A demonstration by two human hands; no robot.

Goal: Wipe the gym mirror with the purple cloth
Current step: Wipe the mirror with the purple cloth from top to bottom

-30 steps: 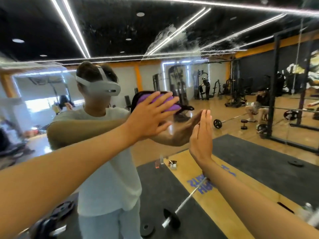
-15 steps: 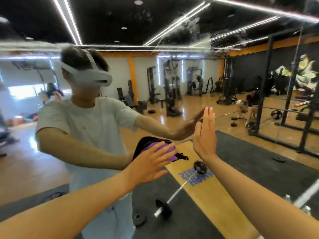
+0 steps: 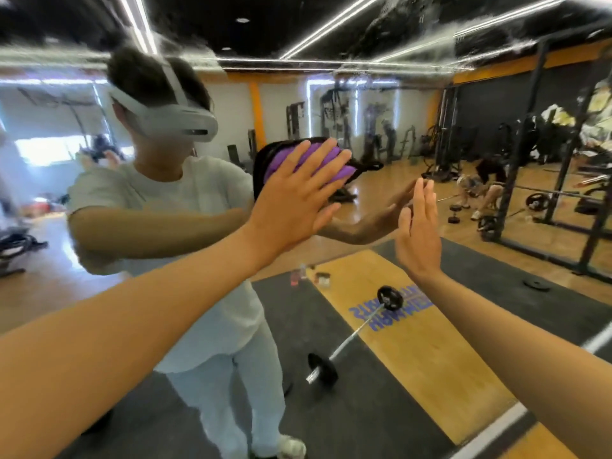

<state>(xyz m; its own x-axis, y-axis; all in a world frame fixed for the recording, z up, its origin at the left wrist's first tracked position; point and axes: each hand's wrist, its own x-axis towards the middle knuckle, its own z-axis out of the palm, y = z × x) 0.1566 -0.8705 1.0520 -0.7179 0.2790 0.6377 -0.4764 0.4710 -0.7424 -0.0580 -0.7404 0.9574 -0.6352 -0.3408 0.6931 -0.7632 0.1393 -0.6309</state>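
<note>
Cloth [image 3: 308, 162] moved up w/ L hand [image 3: 294, 197], flat fingers pressing it on mirror [image 3: 430, 134]; R hand [image 3: 419, 233] open.

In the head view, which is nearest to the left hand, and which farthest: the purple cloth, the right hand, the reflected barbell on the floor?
1. purple cloth: directly under the left hand, pressed to the mirror.
2. right hand: to its right, flat on the glass.
3. barbell: lower right, in the reflection.

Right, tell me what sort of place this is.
A gym, seen in a wall mirror: a barbell lies on the dark floor mat, a squat rack stands at right, and weight machines line the far wall.
</note>
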